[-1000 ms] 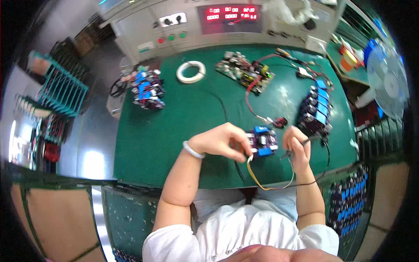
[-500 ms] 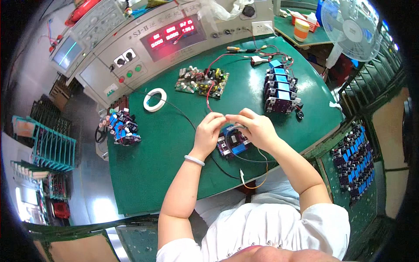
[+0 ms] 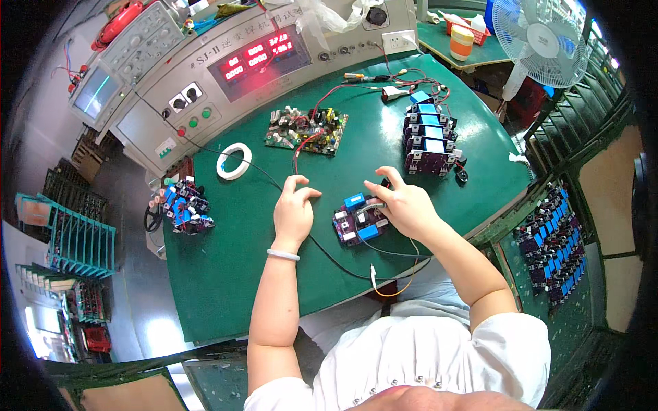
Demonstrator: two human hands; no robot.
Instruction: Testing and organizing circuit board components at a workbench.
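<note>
Before me on the green bench lies a small purple circuit board [image 3: 346,233] with blue blocks and a dark coil. To its left is my left hand [image 3: 293,214], its fingertips closed at the end of a thin red wire [image 3: 295,163] from a populated board farther back. At the board's right edge, my right hand [image 3: 408,205] has its thumb and forefinger around a small dark piece I cannot make out. A grey cable [image 3: 373,207] curves over the board to beneath this hand. A black cable [image 3: 329,251] runs across the bench below both hands.
The populated board [image 3: 307,130] and a white tape roll [image 3: 234,162] lie farther back. Stacked purple boards with blue blocks [image 3: 430,140] stand at right, with a smaller cluster [image 3: 185,205] at left. A test console [image 3: 226,89] lines the back. A fan [image 3: 541,41] stands far right.
My hands were together above the purple board and have parted. The left has moved left with the red wire end, uncovering the board; the right stays by the board's right side.
</note>
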